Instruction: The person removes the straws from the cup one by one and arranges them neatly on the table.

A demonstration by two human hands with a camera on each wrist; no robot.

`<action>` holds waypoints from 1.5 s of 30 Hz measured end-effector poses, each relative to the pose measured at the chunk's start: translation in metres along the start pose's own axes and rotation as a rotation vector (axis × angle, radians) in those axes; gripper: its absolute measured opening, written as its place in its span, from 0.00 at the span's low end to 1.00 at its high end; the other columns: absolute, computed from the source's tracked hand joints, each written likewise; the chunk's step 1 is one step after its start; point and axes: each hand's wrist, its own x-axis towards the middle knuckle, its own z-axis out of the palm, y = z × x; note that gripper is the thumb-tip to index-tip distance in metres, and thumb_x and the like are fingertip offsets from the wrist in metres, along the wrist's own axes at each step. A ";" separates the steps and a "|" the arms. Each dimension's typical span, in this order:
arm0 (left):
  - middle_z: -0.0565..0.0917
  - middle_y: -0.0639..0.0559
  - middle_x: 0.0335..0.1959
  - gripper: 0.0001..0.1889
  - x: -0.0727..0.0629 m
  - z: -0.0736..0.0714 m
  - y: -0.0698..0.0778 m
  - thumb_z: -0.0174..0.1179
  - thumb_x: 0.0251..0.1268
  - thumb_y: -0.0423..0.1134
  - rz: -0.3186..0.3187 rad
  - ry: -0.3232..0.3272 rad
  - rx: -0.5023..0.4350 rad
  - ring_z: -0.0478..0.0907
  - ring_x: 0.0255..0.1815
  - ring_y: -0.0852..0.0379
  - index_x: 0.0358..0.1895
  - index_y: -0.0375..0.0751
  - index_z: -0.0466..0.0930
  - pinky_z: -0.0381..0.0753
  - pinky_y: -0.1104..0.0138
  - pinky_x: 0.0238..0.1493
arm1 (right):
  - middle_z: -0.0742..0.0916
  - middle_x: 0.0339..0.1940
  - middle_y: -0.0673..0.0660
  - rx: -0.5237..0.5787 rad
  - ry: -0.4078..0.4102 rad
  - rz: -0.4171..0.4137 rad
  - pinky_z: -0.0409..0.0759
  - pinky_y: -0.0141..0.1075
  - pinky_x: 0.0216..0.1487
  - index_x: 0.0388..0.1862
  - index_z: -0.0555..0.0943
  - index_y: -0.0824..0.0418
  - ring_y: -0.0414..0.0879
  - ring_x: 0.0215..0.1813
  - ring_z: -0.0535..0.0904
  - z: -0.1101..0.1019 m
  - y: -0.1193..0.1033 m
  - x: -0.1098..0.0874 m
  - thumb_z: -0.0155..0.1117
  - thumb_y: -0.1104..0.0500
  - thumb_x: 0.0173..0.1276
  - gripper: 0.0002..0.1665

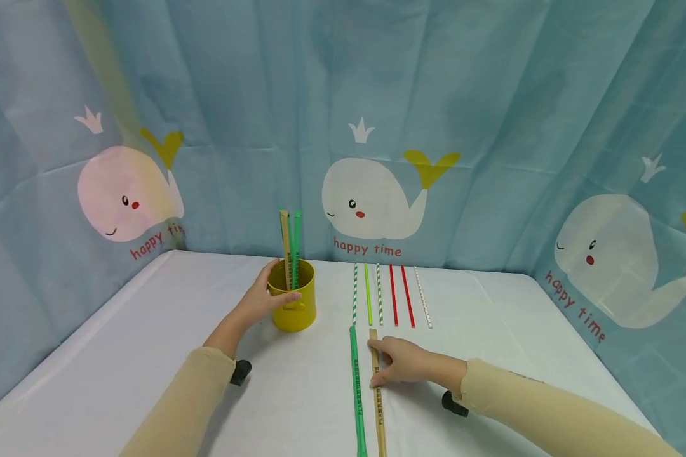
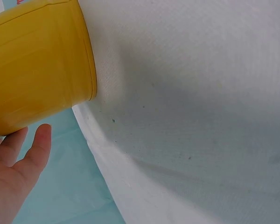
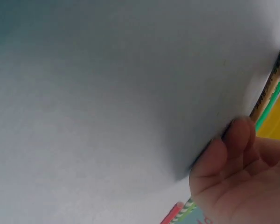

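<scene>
My left hand point(image 1: 263, 299) holds a small yellow bucket point(image 1: 295, 316) by its left side, the thumb lying across the front near the rim. In the left wrist view, fingers point(image 2: 39, 147) show close against the bucket's wall. Tan point(image 1: 286, 238) and green point(image 1: 296, 238) printed straws stand upright inside it. On the table, my right hand point(image 1: 404, 363) pinches a tan printed straw point(image 1: 380, 409) near its far end, thumb and forefinger set apart along it. Just left of that lies a matching green straw point(image 1: 357, 387), roughly parallel.
Behind the right hand, a row of thinner straws lies on the white table point(image 1: 491, 324): green-striped point(image 1: 354, 295), plain green point(image 1: 368, 295), red point(image 1: 393, 295) and white patterned point(image 1: 423, 297) ones. A blue curtain point(image 1: 251, 127) with whale prints surrounds the table's back and sides.
</scene>
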 end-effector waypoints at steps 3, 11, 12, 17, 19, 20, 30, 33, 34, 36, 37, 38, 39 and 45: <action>0.42 0.37 0.78 0.55 -0.001 0.000 -0.001 0.66 0.61 0.56 0.002 -0.001 -0.002 0.44 0.75 0.34 0.79 0.45 0.34 0.47 0.37 0.70 | 0.73 0.30 0.52 0.013 -0.016 0.018 0.63 0.34 0.33 0.71 0.66 0.69 0.43 0.34 0.67 -0.001 0.002 0.000 0.77 0.48 0.54 0.51; 0.43 0.38 0.78 0.55 -0.002 0.000 0.000 0.66 0.60 0.56 0.001 0.004 -0.001 0.45 0.75 0.34 0.79 0.46 0.34 0.47 0.37 0.70 | 0.74 0.32 0.50 -0.020 -0.054 0.022 0.68 0.35 0.35 0.72 0.62 0.72 0.43 0.35 0.69 -0.002 0.004 -0.002 0.80 0.47 0.50 0.59; 0.43 0.37 0.78 0.55 -0.002 0.000 0.000 0.66 0.61 0.57 0.003 0.004 0.002 0.45 0.75 0.34 0.79 0.46 0.34 0.47 0.37 0.70 | 0.74 0.32 0.50 -0.022 -0.053 0.022 0.68 0.35 0.35 0.72 0.61 0.72 0.43 0.35 0.69 -0.002 0.003 -0.002 0.79 0.46 0.50 0.59; 0.43 0.37 0.78 0.55 -0.003 -0.001 0.000 0.65 0.61 0.56 0.003 0.004 0.008 0.45 0.75 0.34 0.79 0.45 0.34 0.47 0.37 0.70 | 0.74 0.31 0.51 -0.024 -0.049 0.017 0.67 0.35 0.34 0.72 0.62 0.72 0.43 0.34 0.68 -0.003 0.001 0.000 0.79 0.46 0.50 0.58; 0.43 0.37 0.78 0.54 -0.003 -0.001 0.000 0.65 0.61 0.55 0.002 0.006 0.005 0.45 0.75 0.34 0.79 0.45 0.34 0.47 0.37 0.70 | 0.74 0.31 0.51 -0.007 -0.050 0.024 0.67 0.35 0.35 0.72 0.61 0.72 0.43 0.35 0.69 -0.003 0.001 0.000 0.79 0.47 0.50 0.59; 0.43 0.37 0.78 0.54 -0.004 -0.001 0.000 0.65 0.61 0.55 0.001 0.007 0.006 0.45 0.75 0.34 0.79 0.45 0.34 0.47 0.37 0.70 | 0.75 0.31 0.51 0.009 -0.051 0.032 0.67 0.35 0.34 0.73 0.60 0.72 0.44 0.35 0.69 -0.003 0.001 0.000 0.79 0.47 0.50 0.59; 0.43 0.37 0.78 0.54 -0.004 0.000 0.000 0.66 0.61 0.55 -0.007 0.005 0.004 0.45 0.75 0.34 0.79 0.46 0.34 0.47 0.37 0.70 | 0.77 0.28 0.52 0.172 0.025 0.017 0.72 0.34 0.30 0.70 0.66 0.69 0.43 0.29 0.72 -0.031 -0.008 0.018 0.74 0.52 0.60 0.44; 0.43 0.38 0.78 0.55 -0.004 0.000 0.001 0.66 0.60 0.56 -0.008 0.010 0.002 0.45 0.75 0.35 0.79 0.46 0.35 0.47 0.38 0.70 | 0.79 0.27 0.52 0.227 0.035 -0.019 0.75 0.34 0.30 0.67 0.70 0.69 0.44 0.28 0.74 -0.044 -0.015 0.027 0.72 0.55 0.62 0.38; 0.43 0.38 0.78 0.55 -0.003 0.000 0.001 0.66 0.60 0.56 -0.006 0.010 0.001 0.45 0.75 0.35 0.79 0.46 0.35 0.47 0.38 0.70 | 0.79 0.27 0.53 0.237 0.030 -0.029 0.75 0.34 0.31 0.65 0.72 0.68 0.44 0.28 0.74 -0.046 -0.017 0.030 0.72 0.56 0.62 0.36; 0.44 0.38 0.78 0.55 -0.003 0.000 0.001 0.66 0.60 0.56 -0.003 0.010 -0.004 0.46 0.75 0.35 0.79 0.46 0.35 0.48 0.39 0.71 | 0.78 0.26 0.52 0.220 0.018 -0.059 0.73 0.33 0.30 0.63 0.75 0.67 0.43 0.29 0.72 -0.047 -0.020 0.034 0.73 0.57 0.61 0.32; 0.44 0.37 0.78 0.55 -0.003 0.000 0.001 0.66 0.60 0.56 -0.002 0.011 -0.006 0.46 0.75 0.35 0.79 0.45 0.35 0.48 0.39 0.71 | 0.77 0.26 0.52 0.195 0.007 -0.070 0.72 0.32 0.30 0.62 0.77 0.66 0.43 0.29 0.71 -0.045 -0.021 0.036 0.73 0.57 0.60 0.32; 0.45 0.37 0.78 0.55 -0.003 0.000 0.001 0.66 0.60 0.55 0.001 0.012 -0.008 0.46 0.75 0.35 0.79 0.45 0.35 0.48 0.39 0.71 | 0.77 0.25 0.51 0.165 -0.002 -0.078 0.70 0.32 0.30 0.61 0.77 0.65 0.42 0.29 0.70 -0.042 -0.021 0.037 0.74 0.57 0.60 0.32; 0.45 0.37 0.77 0.55 -0.003 0.000 0.001 0.66 0.61 0.55 0.003 0.011 -0.010 0.47 0.75 0.35 0.79 0.45 0.35 0.48 0.39 0.70 | 0.76 0.25 0.51 0.133 -0.009 -0.079 0.68 0.31 0.29 0.62 0.78 0.63 0.42 0.30 0.69 -0.038 -0.020 0.038 0.75 0.55 0.59 0.33; 0.43 0.37 0.78 0.55 -0.003 -0.001 0.001 0.66 0.60 0.56 -0.003 0.010 -0.005 0.46 0.75 0.35 0.79 0.45 0.35 0.47 0.39 0.70 | 0.72 0.26 0.51 -0.021 -0.015 -0.033 0.62 0.31 0.27 0.66 0.75 0.59 0.42 0.30 0.65 -0.011 -0.017 0.035 0.79 0.47 0.51 0.44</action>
